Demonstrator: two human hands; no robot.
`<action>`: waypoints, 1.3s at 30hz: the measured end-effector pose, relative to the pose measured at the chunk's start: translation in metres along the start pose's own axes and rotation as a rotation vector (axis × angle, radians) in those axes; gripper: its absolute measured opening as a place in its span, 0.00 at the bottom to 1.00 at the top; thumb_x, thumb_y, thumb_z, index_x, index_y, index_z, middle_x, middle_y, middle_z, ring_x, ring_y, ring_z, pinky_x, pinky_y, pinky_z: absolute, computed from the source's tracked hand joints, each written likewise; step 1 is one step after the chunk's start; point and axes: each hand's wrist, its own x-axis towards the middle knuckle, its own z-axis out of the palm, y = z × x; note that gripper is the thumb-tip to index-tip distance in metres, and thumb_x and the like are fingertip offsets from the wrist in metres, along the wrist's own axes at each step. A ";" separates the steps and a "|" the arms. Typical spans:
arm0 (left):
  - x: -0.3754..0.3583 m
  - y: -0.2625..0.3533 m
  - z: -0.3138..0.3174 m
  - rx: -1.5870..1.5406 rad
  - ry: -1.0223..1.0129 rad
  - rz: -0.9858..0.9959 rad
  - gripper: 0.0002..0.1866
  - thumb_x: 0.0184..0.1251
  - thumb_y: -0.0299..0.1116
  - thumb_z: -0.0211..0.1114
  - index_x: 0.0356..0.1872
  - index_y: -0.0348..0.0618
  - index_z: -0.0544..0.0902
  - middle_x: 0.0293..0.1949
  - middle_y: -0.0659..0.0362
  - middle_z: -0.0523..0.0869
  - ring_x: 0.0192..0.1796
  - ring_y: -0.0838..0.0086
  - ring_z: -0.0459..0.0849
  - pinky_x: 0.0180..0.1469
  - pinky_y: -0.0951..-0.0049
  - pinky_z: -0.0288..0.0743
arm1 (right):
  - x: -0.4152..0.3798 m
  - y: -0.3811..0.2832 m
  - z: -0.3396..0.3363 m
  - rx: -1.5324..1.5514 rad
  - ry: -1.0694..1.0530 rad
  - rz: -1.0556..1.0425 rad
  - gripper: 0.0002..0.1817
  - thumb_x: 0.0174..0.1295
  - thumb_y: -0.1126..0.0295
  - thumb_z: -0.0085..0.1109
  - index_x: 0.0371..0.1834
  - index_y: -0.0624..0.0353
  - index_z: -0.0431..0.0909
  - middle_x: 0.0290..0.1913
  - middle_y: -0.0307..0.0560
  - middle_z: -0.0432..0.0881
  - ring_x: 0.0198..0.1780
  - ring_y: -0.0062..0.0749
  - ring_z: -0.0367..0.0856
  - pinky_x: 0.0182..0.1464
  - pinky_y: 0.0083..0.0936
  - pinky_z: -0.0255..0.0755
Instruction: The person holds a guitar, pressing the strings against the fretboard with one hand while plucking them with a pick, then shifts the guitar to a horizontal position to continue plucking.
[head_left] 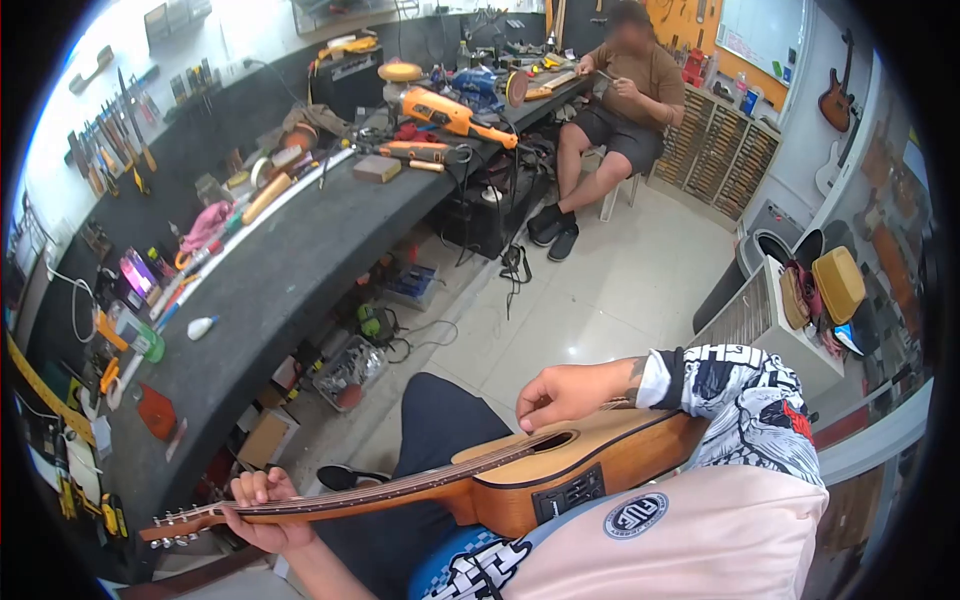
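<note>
An acoustic guitar [570, 465] with a pale wooden top lies across my lap, its neck pointing to the lower left. My left hand [268, 508] is wrapped round the neck close to the headstock [178, 527], thumb on the near side and fingers curled over the strings. Above the soundhole [553, 441], my right hand [572, 394] is closed, with fingers curled in at the strings. Whether it holds anything is hidden. A black control panel [568, 494] is set into the guitar's side facing me.
A long dark workbench [270, 270] curves along the left, bearing an orange power tool [455, 115], a white bottle [202, 327] and hand tools. Another person [630, 95] sits at its far end, holding a thin item. A bin [730, 285] and white cabinet [765, 320] stand right.
</note>
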 end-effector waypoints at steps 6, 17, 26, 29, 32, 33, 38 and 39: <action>0.002 0.002 -0.004 0.226 0.082 0.034 0.09 0.69 0.39 0.57 0.39 0.47 0.71 0.40 0.62 0.72 0.47 0.72 0.74 0.58 0.60 0.65 | 0.007 0.030 0.004 -0.248 -0.023 0.071 0.16 0.69 0.59 0.60 0.42 0.63 0.83 0.37 0.46 0.87 0.40 0.31 0.83 0.45 0.29 0.75; 0.002 0.000 -0.038 0.236 0.086 0.020 0.08 0.74 0.38 0.53 0.39 0.46 0.69 0.34 0.61 0.71 0.37 0.72 0.79 0.49 0.66 0.66 | 0.013 0.020 -0.001 0.073 -0.068 0.131 0.16 0.66 0.58 0.62 0.42 0.63 0.84 0.36 0.45 0.86 0.40 0.33 0.82 0.46 0.29 0.75; 0.008 0.019 -0.052 0.210 0.263 0.163 0.23 0.73 0.54 0.58 0.33 0.47 0.63 0.24 0.64 0.64 0.21 0.77 0.73 0.43 0.70 0.67 | 0.012 0.001 -0.008 -0.131 0.126 0.245 0.18 0.69 0.56 0.60 0.42 0.62 0.83 0.34 0.45 0.86 0.37 0.29 0.80 0.43 0.29 0.74; 0.014 0.030 -0.046 0.204 0.317 0.236 0.27 0.68 0.61 0.60 0.31 0.48 0.63 0.21 0.65 0.63 0.19 0.77 0.70 0.39 0.72 0.65 | 0.019 -0.013 -0.011 -0.153 0.163 0.156 0.18 0.69 0.56 0.60 0.42 0.62 0.83 0.33 0.43 0.84 0.37 0.26 0.79 0.43 0.27 0.73; 0.012 0.034 -0.047 0.193 0.293 0.233 0.29 0.65 0.63 0.62 0.30 0.48 0.63 0.21 0.65 0.63 0.19 0.78 0.69 0.38 0.74 0.65 | 0.042 -0.020 -0.001 -0.115 0.114 0.154 0.18 0.69 0.55 0.60 0.42 0.62 0.83 0.32 0.41 0.83 0.36 0.24 0.76 0.42 0.26 0.72; 0.010 0.030 -0.049 0.179 0.283 0.215 0.29 0.65 0.62 0.63 0.30 0.48 0.63 0.21 0.66 0.63 0.19 0.78 0.69 0.39 0.74 0.65 | 0.046 -0.024 0.005 -0.082 0.091 0.175 0.18 0.69 0.55 0.60 0.42 0.62 0.83 0.32 0.41 0.83 0.36 0.24 0.76 0.42 0.26 0.72; 0.003 0.020 -0.057 0.146 0.277 0.206 0.31 0.62 0.61 0.67 0.33 0.47 0.61 0.23 0.65 0.63 0.18 0.78 0.71 0.43 0.72 0.66 | 0.029 -0.023 0.004 -0.097 -0.039 0.063 0.13 0.70 0.62 0.60 0.43 0.63 0.82 0.38 0.39 0.83 0.41 0.21 0.78 0.48 0.23 0.73; 0.004 0.022 -0.057 0.126 0.258 0.183 0.31 0.62 0.59 0.69 0.33 0.47 0.60 0.23 0.65 0.63 0.19 0.78 0.71 0.46 0.70 0.66 | 0.025 -0.033 0.001 0.057 -0.072 0.062 0.11 0.71 0.65 0.59 0.43 0.64 0.81 0.42 0.40 0.84 0.43 0.22 0.78 0.51 0.24 0.73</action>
